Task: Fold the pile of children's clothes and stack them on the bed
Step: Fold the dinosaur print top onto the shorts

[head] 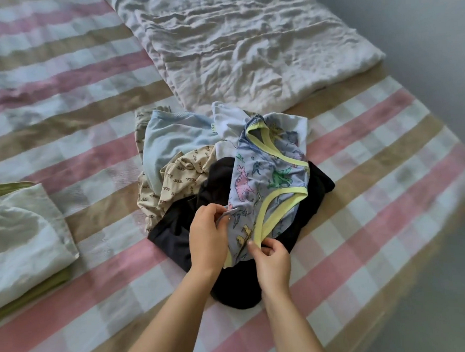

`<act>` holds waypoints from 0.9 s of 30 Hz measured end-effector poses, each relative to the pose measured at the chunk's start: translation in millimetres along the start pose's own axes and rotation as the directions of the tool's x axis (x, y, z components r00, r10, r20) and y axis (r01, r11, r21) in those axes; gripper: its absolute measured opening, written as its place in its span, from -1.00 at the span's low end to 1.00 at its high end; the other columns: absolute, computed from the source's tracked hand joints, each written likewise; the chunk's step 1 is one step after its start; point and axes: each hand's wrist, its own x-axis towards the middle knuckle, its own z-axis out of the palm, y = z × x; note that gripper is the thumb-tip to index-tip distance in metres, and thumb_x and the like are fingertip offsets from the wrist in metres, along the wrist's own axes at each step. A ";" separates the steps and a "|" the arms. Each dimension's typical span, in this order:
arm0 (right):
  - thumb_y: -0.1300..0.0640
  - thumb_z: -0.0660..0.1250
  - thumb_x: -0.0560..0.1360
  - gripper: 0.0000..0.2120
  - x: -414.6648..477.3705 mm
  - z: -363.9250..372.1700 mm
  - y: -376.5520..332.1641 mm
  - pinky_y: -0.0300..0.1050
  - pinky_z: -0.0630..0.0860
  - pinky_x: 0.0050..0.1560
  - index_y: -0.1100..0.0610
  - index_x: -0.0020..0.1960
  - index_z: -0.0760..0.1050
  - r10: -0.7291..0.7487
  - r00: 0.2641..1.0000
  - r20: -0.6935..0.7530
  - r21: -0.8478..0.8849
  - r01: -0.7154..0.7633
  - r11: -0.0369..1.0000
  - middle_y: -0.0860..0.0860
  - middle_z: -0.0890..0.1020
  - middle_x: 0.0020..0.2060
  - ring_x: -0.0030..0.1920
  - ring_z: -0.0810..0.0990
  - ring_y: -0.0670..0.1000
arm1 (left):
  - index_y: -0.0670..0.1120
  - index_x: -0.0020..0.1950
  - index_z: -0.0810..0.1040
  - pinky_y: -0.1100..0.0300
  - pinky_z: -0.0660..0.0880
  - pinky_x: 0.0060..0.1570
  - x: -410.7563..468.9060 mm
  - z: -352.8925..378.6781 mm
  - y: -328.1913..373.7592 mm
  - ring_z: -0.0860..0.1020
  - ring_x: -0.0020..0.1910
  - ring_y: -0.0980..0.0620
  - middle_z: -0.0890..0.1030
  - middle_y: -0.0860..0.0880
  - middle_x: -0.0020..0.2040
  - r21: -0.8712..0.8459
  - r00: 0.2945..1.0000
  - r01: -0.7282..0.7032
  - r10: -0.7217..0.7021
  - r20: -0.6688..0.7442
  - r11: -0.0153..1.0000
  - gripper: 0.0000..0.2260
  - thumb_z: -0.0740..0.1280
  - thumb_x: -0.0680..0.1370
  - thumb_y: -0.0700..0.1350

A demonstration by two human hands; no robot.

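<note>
The dinosaur-print top (264,179) is pinched by curled fingers (218,212) of the left hand (209,237) and right hand (272,260). A dark garment (172,234) is spread beneath them.

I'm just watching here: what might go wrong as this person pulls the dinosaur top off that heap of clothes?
1. The left hand and right hand pinch the dinosaur top close together at its near end, so it may come up bunched or twisted rather than flat.
2. The top lies across the black garment and could drag it along, scattering the pile.
</note>
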 end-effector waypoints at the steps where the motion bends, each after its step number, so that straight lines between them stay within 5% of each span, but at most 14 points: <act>1: 0.11 0.38 0.47 -0.82 -3.2 -0.6 -4.3 -0.25 0.39 -0.26 0.22 -0.08 0.47 -0.022 1.000 0.014 0.032 0.021 0.999 0.01 0.58 -0.23 -0.23 0.53 -0.05 | -0.15 -0.12 0.57 0.47 0.34 -0.21 -1.3 -2.6 2.5 0.47 -0.22 0.09 0.56 -0.04 -0.19 -0.057 0.999 0.049 -0.049 0.000 0.997 -0.95 0.35 0.49 -0.28; 3: 0.11 0.34 0.49 -0.78 -14.9 -2.8 -18.4 -0.20 0.40 -0.29 0.29 -0.13 0.50 -0.086 0.996 0.016 0.087 0.084 0.993 0.09 0.57 -0.29 -0.27 0.50 0.02 | -0.10 -0.16 0.55 0.48 0.36 -0.27 -5.9 -12.8 8.9 0.48 -0.27 0.13 0.56 0.03 -0.26 -0.168 0.992 0.126 -0.127 0.006 0.978 -0.89 0.33 0.50 -0.29; 8: 0.10 0.36 0.47 -0.91 -69.8 -4.2 -67.9 -0.19 0.49 -0.09 0.08 -0.17 0.48 -0.361 0.932 0.021 0.117 0.357 0.927 0.12 0.57 -0.14 -0.14 0.54 0.02 | -0.05 -0.19 0.53 0.25 0.47 -0.21 -30.2 -69.5 29.6 0.54 -0.24 0.07 0.59 0.01 -0.26 -0.435 0.984 0.158 -0.176 -0.001 0.886 -0.82 0.30 0.52 -0.31; 11: 0.06 0.32 0.41 -0.90 -117.4 -1.2 -91.1 -0.19 0.48 -0.07 0.09 -0.16 0.47 -0.522 0.844 0.127 0.151 0.504 0.851 0.10 0.57 -0.17 -0.14 0.54 0.05 | -0.08 -0.16 0.56 0.15 0.52 -0.17 -60.6 -121.0 36.5 0.57 -0.21 0.02 0.62 -0.07 -0.23 -0.561 0.989 0.108 -0.148 -0.026 0.820 -0.85 0.29 0.52 -0.30; 13: 0.06 0.32 0.40 -0.88 -151.4 3.0 -98.3 -0.08 0.52 -0.06 0.08 -0.11 0.51 -0.562 0.787 0.255 0.207 0.523 0.827 0.07 0.60 -0.19 -0.14 0.57 0.07 | -0.04 -0.19 0.58 0.27 0.52 -0.24 -87.2 -157.8 39.2 0.58 -0.25 0.08 0.63 -0.04 -0.26 -0.606 0.987 0.055 -0.134 -0.086 0.794 -0.84 0.30 0.50 -0.26; 16: 0.07 0.35 0.41 -0.87 -199.7 10.6 -98.5 -0.03 0.56 -0.08 0.06 -0.06 0.55 -0.571 0.694 0.438 0.287 0.495 0.820 0.03 0.64 -0.21 -0.14 0.62 0.05 | 0.00 -0.24 0.59 0.37 0.49 -0.32 -128.5 -206.6 36.4 0.56 -0.32 0.17 0.62 0.00 -0.31 -0.671 0.961 0.002 -0.188 -0.205 0.741 -0.89 0.34 0.42 -0.21; 20: -0.02 0.38 0.36 -0.77 -255.5 20.7 -83.8 -0.23 0.50 -0.28 0.14 -0.15 0.49 -0.564 0.587 0.580 0.354 0.442 0.824 0.07 0.55 -0.36 -0.33 0.53 -0.08 | 0.05 -0.27 0.61 0.40 0.47 -0.35 -185.4 -252.6 20.9 0.53 -0.38 0.18 0.60 0.00 -0.36 -0.652 0.914 -0.026 -0.246 -0.322 0.758 -0.81 0.39 0.42 -0.24; 27: 0.09 0.37 0.37 -0.78 -278.1 44.2 -22.8 -0.19 0.42 -0.33 0.25 -0.21 0.43 -0.389 0.581 0.715 0.137 0.429 0.893 0.16 0.51 -0.36 -0.36 0.46 -0.09 | -0.11 -0.24 0.49 0.35 0.41 -0.30 -247.9 -254.1 -40.4 0.47 -0.32 0.13 0.53 -0.04 -0.29 -0.603 0.915 0.093 -0.307 -0.262 0.792 -0.95 0.30 0.38 -0.25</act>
